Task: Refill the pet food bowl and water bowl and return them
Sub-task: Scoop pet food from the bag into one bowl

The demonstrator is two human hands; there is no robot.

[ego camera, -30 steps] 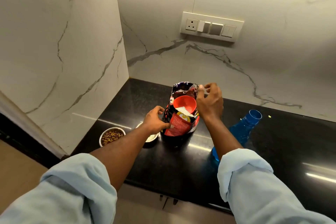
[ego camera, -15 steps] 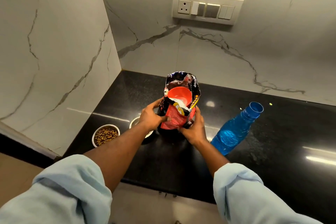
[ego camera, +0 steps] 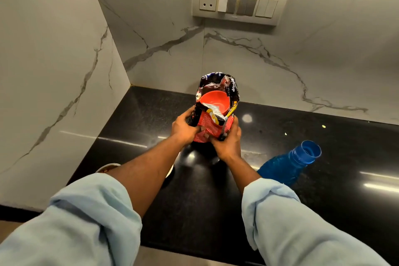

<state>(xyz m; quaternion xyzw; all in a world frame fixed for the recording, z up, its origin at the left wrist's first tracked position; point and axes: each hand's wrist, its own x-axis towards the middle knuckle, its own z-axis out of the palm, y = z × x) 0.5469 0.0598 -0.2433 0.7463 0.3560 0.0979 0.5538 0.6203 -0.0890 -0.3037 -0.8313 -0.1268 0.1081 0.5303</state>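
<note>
**Pet food bag held in both hands above the counter**

A crinkled red and black foil pet food bag (ego camera: 216,112) is gripped by both hands over the polished black stone countertop (ego camera: 323,157), near the marble-patterned back wall (ego camera: 280,60). The left hand (ego camera: 183,128) is wrapped around the bag's lower left side, fingers closed on the foil. The right hand (ego camera: 227,141) is clasped on the lower right side, its fingers likewise closed around the bag. Whether the base of the bag touches the counter cannot be told, as it is hidden by the hands. The bag's mouth is open, and a round orange plastic scoop cup (ego camera: 216,101) is seen lying inside it, its hollow facing the camera.

A round metal bowl holding brown kibble (ego camera: 108,167) is seen on the counter by the left wall, mostly covered by the left forearm. A second bowl's pale rim (ego camera: 170,174) is barely seen at the other side of that forearm; its contents cannot be told. An uncapped translucent blue plastic water bottle (ego camera: 287,166) is seen on the counter to the right of the right arm, apart from the bag. Both light blue sleeves (ego camera: 302,233) are rolled up above the forearms. A cream switch and socket panel (ego camera: 239,2) is mounted on the back wall.
</note>
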